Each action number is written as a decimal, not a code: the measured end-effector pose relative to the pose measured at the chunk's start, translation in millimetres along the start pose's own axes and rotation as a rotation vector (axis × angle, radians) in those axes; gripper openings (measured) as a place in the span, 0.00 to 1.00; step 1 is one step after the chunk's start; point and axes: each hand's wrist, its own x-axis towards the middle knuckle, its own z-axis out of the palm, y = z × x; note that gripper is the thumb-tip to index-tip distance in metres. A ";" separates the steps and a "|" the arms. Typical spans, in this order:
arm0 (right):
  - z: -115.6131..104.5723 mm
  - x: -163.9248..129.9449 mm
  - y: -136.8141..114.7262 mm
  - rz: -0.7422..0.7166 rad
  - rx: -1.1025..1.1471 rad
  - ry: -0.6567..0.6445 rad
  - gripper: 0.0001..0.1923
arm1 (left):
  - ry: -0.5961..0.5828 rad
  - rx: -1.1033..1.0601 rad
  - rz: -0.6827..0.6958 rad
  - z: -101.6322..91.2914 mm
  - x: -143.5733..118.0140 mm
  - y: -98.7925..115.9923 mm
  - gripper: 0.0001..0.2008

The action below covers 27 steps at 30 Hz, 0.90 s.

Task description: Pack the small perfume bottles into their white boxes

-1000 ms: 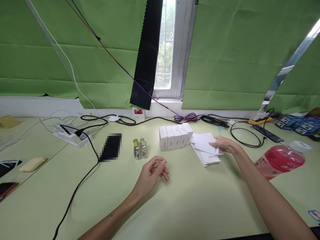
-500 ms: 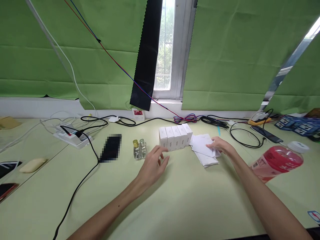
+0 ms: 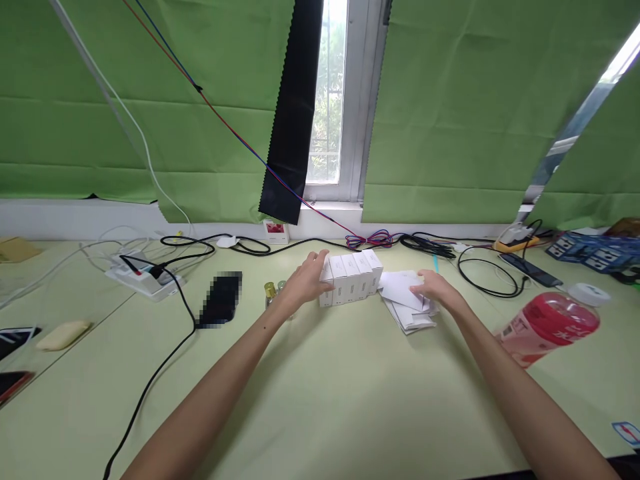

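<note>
Your left hand (image 3: 306, 281) is spread, cupping the left end of the white box row (image 3: 353, 277) at frame centre. Your right hand (image 3: 431, 288) pinches the top flat paper of the stack (image 3: 407, 308) just right of the row. Risk: your wrist is touching or nearly touching the two small bottles (image 3: 274, 292); a sideways pull could tip them. Open table (image 3: 350, 400) lies below; cables (image 3: 480, 270) crowd the upper right.

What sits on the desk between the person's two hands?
In the head view, the row of small white boxes stands between them: the left hand touches its left end, and the right hand rests on the flat white sheets beside it.
</note>
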 end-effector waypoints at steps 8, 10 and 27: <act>-9.7 -11.2 -16.7 -0.064 0.009 0.140 0.34 | 0.000 0.044 -0.050 -7.8 -20.3 3.1 0.32; -11.2 -20.5 -26.9 -0.106 0.015 0.290 0.33 | -0.010 0.047 -0.043 -7.0 -30.0 4.8 0.30; 36.0 -124.6 -90.0 -0.838 0.344 -0.547 0.67 | 0.011 -0.504 0.168 32.2 -103.0 4.3 0.28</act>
